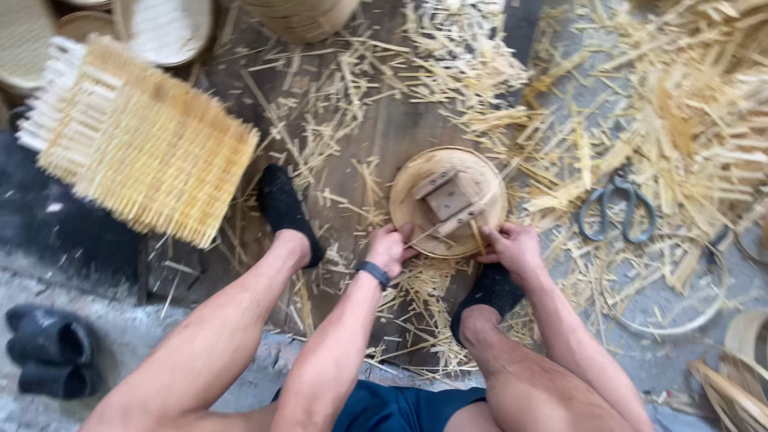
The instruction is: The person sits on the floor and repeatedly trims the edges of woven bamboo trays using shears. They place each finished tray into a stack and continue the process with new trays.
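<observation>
A round bamboo disc (416, 200) with a wooden block and crossed strips on top lies on the floor in front of me. My left hand (390, 246) grips its near left edge, fingers curled over the rim. At the near right edge my right hand (512, 246) pinches a thin bamboo strip (476, 236). A dark band sits on my left wrist. My feet in black socks (284, 210) rest on either side of the disc.
A square woven bamboo mat (144, 144) lies at the left. Large scissors (618, 210) and a thin hoop (664, 288) lie at the right amid bamboo shavings (672, 104). Black slippers (52, 352) sit at the lower left; woven baskets stand along the top edge.
</observation>
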